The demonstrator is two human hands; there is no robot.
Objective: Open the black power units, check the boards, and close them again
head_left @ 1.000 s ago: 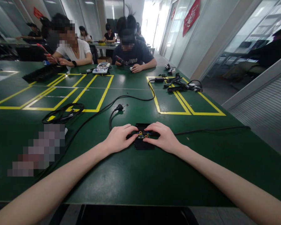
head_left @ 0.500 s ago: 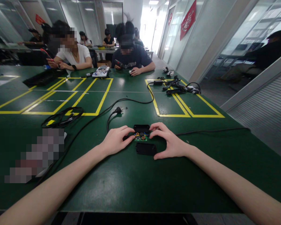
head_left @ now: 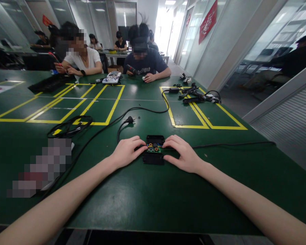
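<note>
Head camera: a green table (head_left: 132, 200) fills the lower view; clock hours are counted from the work spot amid its near half, twelve pointing away from the wearer. Across it sit a person in a navy shirt (head_left: 155, 61) at twelve, holding a dark tool, and a person in a white shirt (head_left: 94, 61) near eleven. Yellow tape outlines (head_left: 116, 103) mark the surface at ten to eleven, and more at one to two. Next in size come a long black tray (head_left: 47, 85) at ten, a pixelated item (head_left: 49, 161) just below nine, a tangle of black cables (head_left: 197, 97) between one and two, and a coiled black cord (head_left: 69, 126) above nine.

At the work spot, the left hand (head_left: 127, 152) pinches the nine o'clock end of a small circuit board (head_left: 151, 149). From three o'clock the right hand (head_left: 183, 153) reaches in, fingertips at the board's other end and thumb apart, beside the near shell; whether it grips anything, I cannot tell. Of two black case halves, the far shell (head_left: 155, 138) lies at twelve beside the board, the near shell (head_left: 153, 159) at six. Smaller still are a black plug (head_left: 129, 120) between ten and eleven and two copper-coloured rings (head_left: 156, 149) on the board.
</note>
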